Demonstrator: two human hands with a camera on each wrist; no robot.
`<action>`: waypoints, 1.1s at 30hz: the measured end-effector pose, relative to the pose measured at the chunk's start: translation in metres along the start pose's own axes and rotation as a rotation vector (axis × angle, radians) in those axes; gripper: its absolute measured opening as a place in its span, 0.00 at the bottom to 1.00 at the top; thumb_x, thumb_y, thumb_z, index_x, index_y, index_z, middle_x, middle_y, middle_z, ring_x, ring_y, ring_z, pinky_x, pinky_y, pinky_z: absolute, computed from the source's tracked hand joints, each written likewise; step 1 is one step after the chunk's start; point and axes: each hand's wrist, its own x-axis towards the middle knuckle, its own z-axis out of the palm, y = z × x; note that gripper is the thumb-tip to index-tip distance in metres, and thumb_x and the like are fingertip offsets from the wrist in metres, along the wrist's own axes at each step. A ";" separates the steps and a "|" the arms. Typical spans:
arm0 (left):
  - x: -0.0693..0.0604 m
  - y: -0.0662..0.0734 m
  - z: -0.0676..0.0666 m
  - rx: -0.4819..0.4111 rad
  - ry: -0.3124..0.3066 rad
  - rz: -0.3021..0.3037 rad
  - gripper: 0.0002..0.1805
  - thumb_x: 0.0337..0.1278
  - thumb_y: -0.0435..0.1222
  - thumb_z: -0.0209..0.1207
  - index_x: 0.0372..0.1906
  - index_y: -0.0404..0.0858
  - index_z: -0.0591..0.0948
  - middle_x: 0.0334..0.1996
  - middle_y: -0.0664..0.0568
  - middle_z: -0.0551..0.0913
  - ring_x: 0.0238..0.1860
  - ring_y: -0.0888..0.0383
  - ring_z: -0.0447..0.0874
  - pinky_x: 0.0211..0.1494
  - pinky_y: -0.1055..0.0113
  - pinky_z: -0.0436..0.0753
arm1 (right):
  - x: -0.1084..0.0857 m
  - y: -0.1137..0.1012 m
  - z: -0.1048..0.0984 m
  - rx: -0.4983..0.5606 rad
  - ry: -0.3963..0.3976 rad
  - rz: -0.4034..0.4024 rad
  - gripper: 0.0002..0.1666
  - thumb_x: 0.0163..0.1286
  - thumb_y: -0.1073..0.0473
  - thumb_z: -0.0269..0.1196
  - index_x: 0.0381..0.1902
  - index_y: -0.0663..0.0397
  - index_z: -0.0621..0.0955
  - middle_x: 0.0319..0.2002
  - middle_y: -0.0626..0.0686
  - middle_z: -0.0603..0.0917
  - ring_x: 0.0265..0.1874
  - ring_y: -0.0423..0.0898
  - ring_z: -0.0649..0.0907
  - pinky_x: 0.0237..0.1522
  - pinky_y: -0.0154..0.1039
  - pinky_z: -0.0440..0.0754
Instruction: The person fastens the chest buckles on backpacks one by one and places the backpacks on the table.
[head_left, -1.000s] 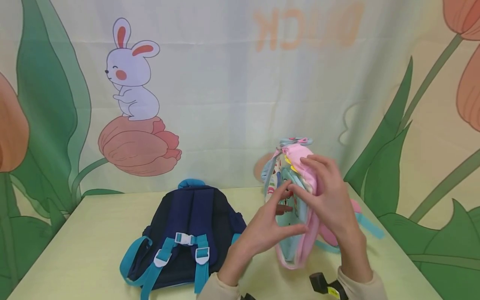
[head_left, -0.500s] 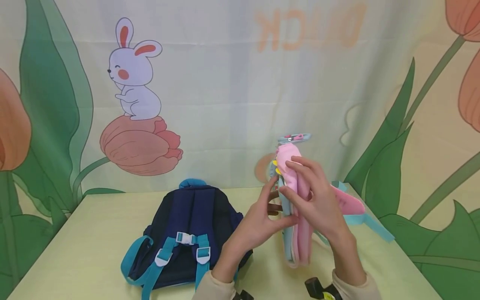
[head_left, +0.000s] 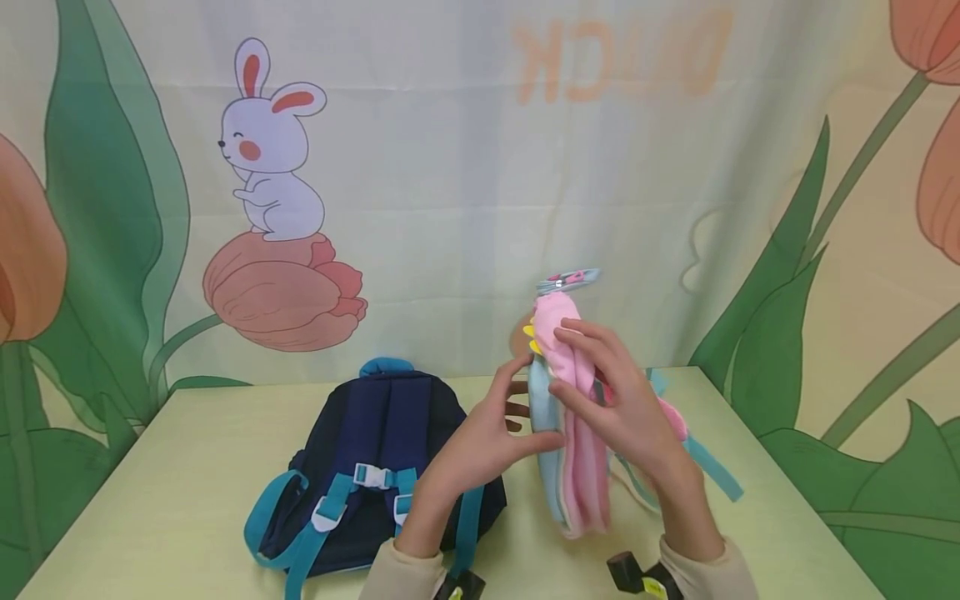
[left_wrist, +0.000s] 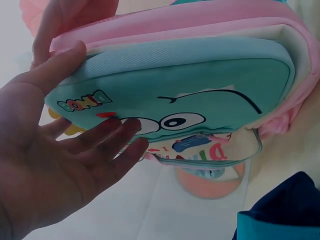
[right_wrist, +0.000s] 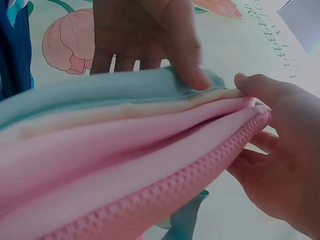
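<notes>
A small pink and mint children's backpack [head_left: 585,492] stands edge-on on the table, held between both hands. My left hand [head_left: 480,437] holds its mint front pocket, thumb on the pocket's side and fingers across the cartoon face [left_wrist: 180,120] in the left wrist view. Opposite it, my right hand [head_left: 626,408] grips the pink body; in the right wrist view the thumb lies on the upper edge and the fingers reach behind the pink mesh back [right_wrist: 170,195]. Yellow spikes [head_left: 532,339] stick out near the top.
Left of the hands, a navy backpack [head_left: 386,425] lies with its turquoise straps and white buckles facing up. A turquoise strap [head_left: 712,467] of the pink backpack trails to the right on the pale yellow table [head_left: 195,500]. Behind hangs a printed curtain [head_left: 427,208].
The pink backpack has turned from showing its mint front to standing edge-on, then shifted slightly left with both hands. The navy backpack stays in place.
</notes>
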 end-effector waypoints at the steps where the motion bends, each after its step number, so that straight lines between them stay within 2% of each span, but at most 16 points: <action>1: 0.000 -0.001 -0.001 0.006 0.004 -0.002 0.51 0.53 0.52 0.70 0.75 0.66 0.49 0.67 0.56 0.70 0.57 0.55 0.78 0.61 0.54 0.77 | 0.000 0.001 0.000 -0.002 -0.005 -0.008 0.36 0.66 0.56 0.69 0.70 0.38 0.71 0.71 0.43 0.66 0.65 0.43 0.72 0.60 0.23 0.72; 4: -0.001 -0.002 -0.004 0.027 0.012 -0.007 0.51 0.53 0.52 0.70 0.75 0.64 0.50 0.66 0.54 0.71 0.57 0.53 0.77 0.61 0.50 0.77 | 0.001 0.003 0.001 -0.001 -0.016 -0.034 0.36 0.66 0.59 0.69 0.70 0.40 0.71 0.71 0.45 0.66 0.65 0.44 0.72 0.60 0.22 0.72; 7: -0.002 -0.002 -0.006 0.046 0.007 -0.010 0.51 0.53 0.52 0.70 0.75 0.63 0.50 0.66 0.53 0.71 0.57 0.53 0.77 0.61 0.51 0.76 | 0.001 0.004 0.001 -0.014 -0.026 -0.056 0.36 0.66 0.60 0.69 0.70 0.41 0.71 0.72 0.47 0.66 0.67 0.47 0.72 0.60 0.24 0.73; 11: -0.004 -0.001 -0.011 0.049 0.010 0.001 0.51 0.52 0.52 0.71 0.76 0.60 0.52 0.68 0.55 0.67 0.59 0.53 0.76 0.61 0.53 0.76 | 0.002 0.004 0.002 -0.032 -0.035 -0.042 0.36 0.66 0.58 0.69 0.71 0.39 0.71 0.72 0.45 0.66 0.69 0.46 0.69 0.62 0.38 0.78; 14: -0.007 0.001 -0.014 0.052 0.039 0.026 0.50 0.51 0.51 0.72 0.75 0.59 0.55 0.71 0.58 0.62 0.62 0.54 0.75 0.62 0.54 0.77 | 0.002 0.005 0.003 -0.042 -0.039 -0.033 0.36 0.66 0.57 0.69 0.70 0.39 0.71 0.72 0.44 0.66 0.72 0.47 0.66 0.62 0.51 0.77; 16: -0.008 0.002 -0.017 0.057 0.067 0.047 0.49 0.51 0.51 0.72 0.75 0.61 0.56 0.72 0.61 0.60 0.63 0.55 0.75 0.62 0.55 0.78 | 0.003 0.006 0.004 -0.039 -0.041 -0.033 0.36 0.65 0.56 0.70 0.70 0.39 0.71 0.72 0.44 0.66 0.72 0.47 0.67 0.62 0.54 0.77; 22: -0.011 0.004 -0.024 0.012 0.131 0.093 0.48 0.53 0.46 0.72 0.75 0.62 0.57 0.73 0.64 0.61 0.64 0.55 0.75 0.61 0.55 0.80 | 0.004 0.007 0.009 -0.034 -0.049 -0.023 0.37 0.64 0.55 0.71 0.70 0.38 0.72 0.70 0.44 0.68 0.67 0.46 0.72 0.63 0.53 0.77; 33: -0.010 0.000 -0.026 -0.018 0.122 0.112 0.47 0.53 0.42 0.72 0.75 0.62 0.58 0.72 0.63 0.62 0.64 0.54 0.75 0.59 0.53 0.82 | 0.004 0.011 0.014 -0.025 -0.042 0.001 0.36 0.62 0.54 0.72 0.68 0.37 0.74 0.69 0.44 0.69 0.66 0.47 0.72 0.62 0.55 0.77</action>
